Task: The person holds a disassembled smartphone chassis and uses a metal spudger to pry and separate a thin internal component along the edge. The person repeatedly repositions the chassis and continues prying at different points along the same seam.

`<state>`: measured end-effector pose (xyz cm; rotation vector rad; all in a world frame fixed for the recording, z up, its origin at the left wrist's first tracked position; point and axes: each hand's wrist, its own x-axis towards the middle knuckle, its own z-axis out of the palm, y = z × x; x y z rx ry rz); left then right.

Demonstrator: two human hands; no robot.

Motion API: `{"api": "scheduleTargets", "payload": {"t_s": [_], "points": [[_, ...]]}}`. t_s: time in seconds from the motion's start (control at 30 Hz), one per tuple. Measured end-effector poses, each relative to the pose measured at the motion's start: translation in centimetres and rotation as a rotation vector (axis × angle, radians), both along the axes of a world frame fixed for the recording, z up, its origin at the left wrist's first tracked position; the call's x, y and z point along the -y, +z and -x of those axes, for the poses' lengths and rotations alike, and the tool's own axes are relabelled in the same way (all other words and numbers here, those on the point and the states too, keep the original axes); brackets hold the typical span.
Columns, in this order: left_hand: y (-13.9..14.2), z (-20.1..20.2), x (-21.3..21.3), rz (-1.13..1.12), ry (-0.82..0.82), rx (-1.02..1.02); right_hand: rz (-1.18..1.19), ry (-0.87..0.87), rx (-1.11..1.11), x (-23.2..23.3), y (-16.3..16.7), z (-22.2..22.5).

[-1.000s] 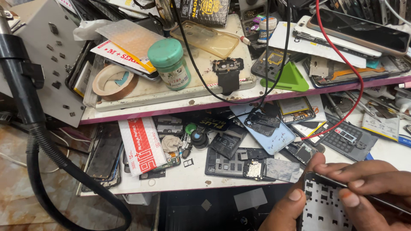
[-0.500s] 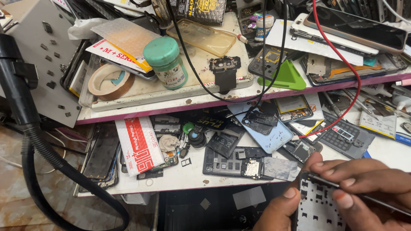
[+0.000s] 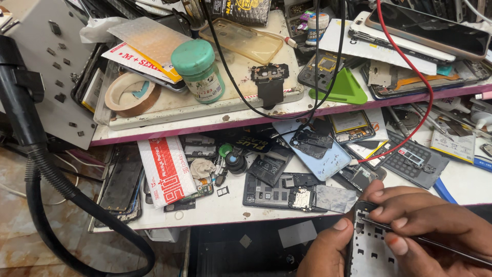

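Barely shifted from before, the left hand [image 3: 328, 251] gripped a perforated metal phone frame [image 3: 371, 254]; right hand [image 3: 435, 225] fingers pinched slim tweezers [image 3: 435, 245] against it beside the cluttered desk [image 3: 230, 208].

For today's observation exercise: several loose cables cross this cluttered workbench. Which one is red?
The thin red wire curving down the right side, from the upper shelf to the lower; the black cables cross the middle.
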<state>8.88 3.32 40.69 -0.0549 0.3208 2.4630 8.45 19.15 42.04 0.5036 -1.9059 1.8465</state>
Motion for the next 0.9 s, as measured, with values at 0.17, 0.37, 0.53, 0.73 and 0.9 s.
{"api": "scheduleTargets", "payload": {"t_s": [0.17,0.37,0.53,0.73,0.9], "points": [[0.0,0.0,-0.3,0.023,0.012,0.001,0.066,-0.005,-0.01,0.6,0.1,-0.1],[0.0,0.0,-0.4,0.038,0.018,0.009,0.01,0.042,-0.042,0.6,0.9,0.2],[0.2,0.0,-0.3,0.046,0.024,0.018,-0.09,0.036,-0.097,0.3,1.0,0.3],[0.4,0.0,-0.3,0.051,0.048,-0.002,-0.182,0.03,-0.162,0.0,0.3,1.1],[0.5,0.0,-0.3,0.057,0.056,-0.004,-0.293,0.021,-0.13,-0.2,0.9,0.5]]}}
